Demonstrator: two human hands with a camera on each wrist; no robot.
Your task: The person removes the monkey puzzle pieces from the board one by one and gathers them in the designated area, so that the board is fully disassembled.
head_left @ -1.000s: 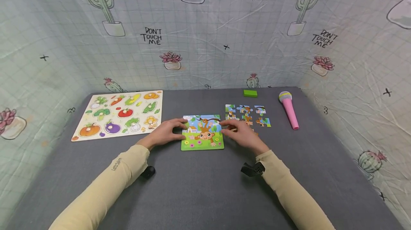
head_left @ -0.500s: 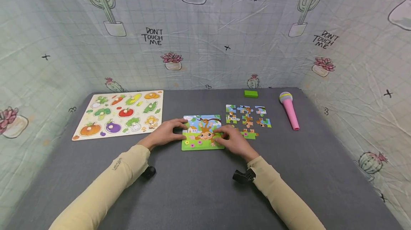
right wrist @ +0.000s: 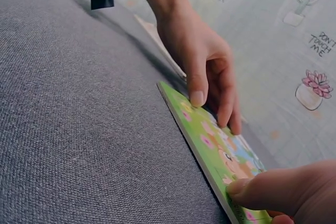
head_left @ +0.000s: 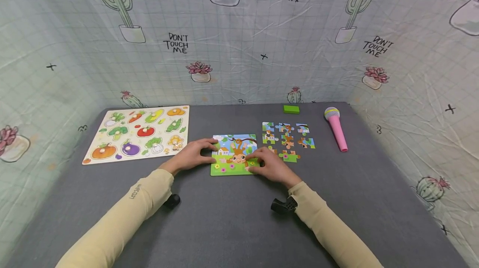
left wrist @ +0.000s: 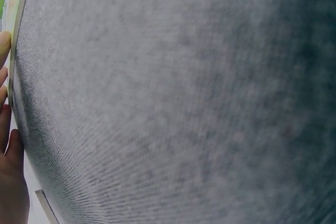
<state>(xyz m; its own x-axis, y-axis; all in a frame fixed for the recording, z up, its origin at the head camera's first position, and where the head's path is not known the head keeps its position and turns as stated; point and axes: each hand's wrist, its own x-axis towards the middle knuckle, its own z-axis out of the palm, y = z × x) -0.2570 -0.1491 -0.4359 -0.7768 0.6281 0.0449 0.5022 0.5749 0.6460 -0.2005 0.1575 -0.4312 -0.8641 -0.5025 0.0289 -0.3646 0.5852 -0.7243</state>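
A small board [head_left: 231,167] with a monkey picture lies flat on the dark table. Along its left side, my left hand [head_left: 193,154] touches the edge with thumb and fingertips, thumb and forefinger spread apart. My right hand [head_left: 272,165] lies over the lower right part of the board. Its thumb and index fingertips rest on the picture, hiding that corner. In the right wrist view, the right thumb [right wrist: 273,190] presses on the board's face near its front edge, facing the left hand [right wrist: 197,51]. Only the left hand's fingers [left wrist: 16,142] show in the left wrist view.
Several jigsaw pieces [head_left: 287,140] lie to the right of the board, some partly behind the right hand. A vegetable puzzle board [head_left: 127,131] is at left. A green block [head_left: 291,109] and a pink toy microphone [head_left: 338,131] lie at the back right.
My right hand has moved left and toward me, from the board's right edge onto its lower right part. More jigsaw pieces show behind it. The left hand and board stay put.
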